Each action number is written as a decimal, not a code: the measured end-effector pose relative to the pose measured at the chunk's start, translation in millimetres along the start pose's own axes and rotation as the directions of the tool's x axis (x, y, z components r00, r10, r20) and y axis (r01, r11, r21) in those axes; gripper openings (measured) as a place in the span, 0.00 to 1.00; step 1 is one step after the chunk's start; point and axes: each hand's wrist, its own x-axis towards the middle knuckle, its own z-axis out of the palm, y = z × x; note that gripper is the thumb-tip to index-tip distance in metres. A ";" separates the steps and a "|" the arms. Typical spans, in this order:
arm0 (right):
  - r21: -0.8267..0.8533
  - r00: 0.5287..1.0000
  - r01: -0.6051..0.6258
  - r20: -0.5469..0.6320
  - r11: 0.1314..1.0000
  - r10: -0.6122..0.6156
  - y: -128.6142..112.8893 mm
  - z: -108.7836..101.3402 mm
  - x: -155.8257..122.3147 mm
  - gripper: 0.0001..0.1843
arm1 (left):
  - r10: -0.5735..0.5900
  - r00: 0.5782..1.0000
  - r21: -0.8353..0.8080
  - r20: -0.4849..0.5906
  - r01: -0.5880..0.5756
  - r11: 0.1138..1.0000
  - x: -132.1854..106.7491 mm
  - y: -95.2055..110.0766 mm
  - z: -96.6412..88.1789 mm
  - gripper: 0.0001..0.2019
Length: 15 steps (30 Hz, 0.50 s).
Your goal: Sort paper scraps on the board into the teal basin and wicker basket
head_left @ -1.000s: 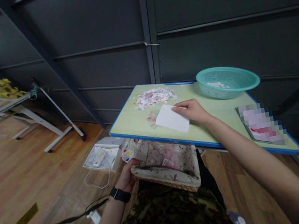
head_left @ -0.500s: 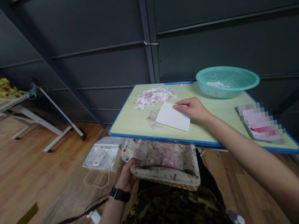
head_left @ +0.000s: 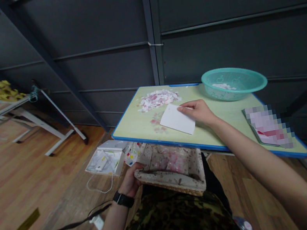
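Between the thumb and fingers of my right hand (head_left: 199,111) is a white card (head_left: 177,119), held by its right edge low over the tabletop; I cannot tell if it touches. Behind the card lies a pile of small white and pinkish pieces (head_left: 159,99). My left hand (head_left: 132,179) grips the left rim of a cloth-lined basket (head_left: 167,178) on my lap, partly under the table's front edge. Inside the basket shows some pink stuff in clear plastic (head_left: 173,161), too blurred to name.
The yellow-green table (head_left: 131,124) has a blue edge. At its back right stands a green plastic basin (head_left: 234,83) with some white pieces inside. A phone-like slab (head_left: 269,130), partly pixelated, lies at the right. An open white box (head_left: 104,161) sits lower left.
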 end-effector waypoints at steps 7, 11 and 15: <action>0.022 0.998 -0.026 0.054 0.999 0.025 0.4 -0.2 -0.5 0.24 | -0.014 1.000 -0.014 0.002 0.014 1.000 -1.2 0.8 0.5 0.08; 0.012 0.997 -0.025 0.075 1.000 0.024 -1.1 -0.8 -1.3 0.24 | -0.003 1.000 -0.013 -0.024 0.003 1.000 -1.2 1.0 1.0 0.09; 0.020 0.997 -0.023 0.080 1.000 0.021 -2.6 -2.6 -2.0 0.22 | 0.003 1.000 0.009 -0.016 -0.003 1.000 -1.4 1.0 1.4 0.07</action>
